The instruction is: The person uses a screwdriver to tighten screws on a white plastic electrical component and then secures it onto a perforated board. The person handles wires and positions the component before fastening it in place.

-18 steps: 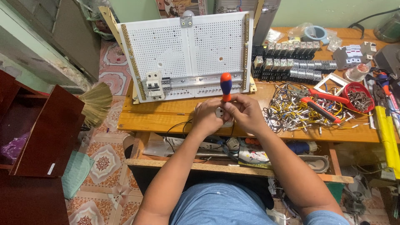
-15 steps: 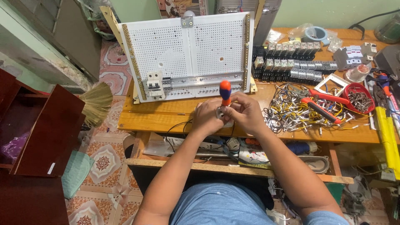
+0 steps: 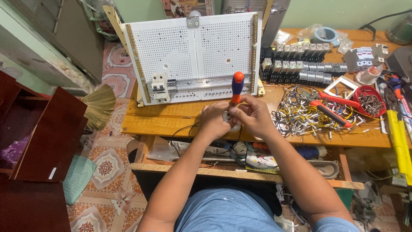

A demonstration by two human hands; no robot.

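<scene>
My right hand [image 3: 254,116] grips a screwdriver [image 3: 237,86] with an orange and blue handle, held upright with its tip down. My left hand [image 3: 214,119] holds a small white part [image 3: 234,127] under the screwdriver tip; the part is mostly hidden by my fingers. Both hands are over the front edge of the wooden workbench [image 3: 171,116]. Behind them stands a white perforated mounting panel [image 3: 193,51] with a white circuit breaker [image 3: 158,86] on its metal rail.
To the right lie a tangle of yellow and white wires [image 3: 300,114], red-handled pliers [image 3: 330,111], a red bowl of screws [image 3: 370,99] and rows of black relays [image 3: 300,64]. A broom [image 3: 99,105] and a dark red cabinet [image 3: 38,133] stand at the left.
The hands and the screwdriver have stayed in place over the small part; the handle has shifted only slightly.
</scene>
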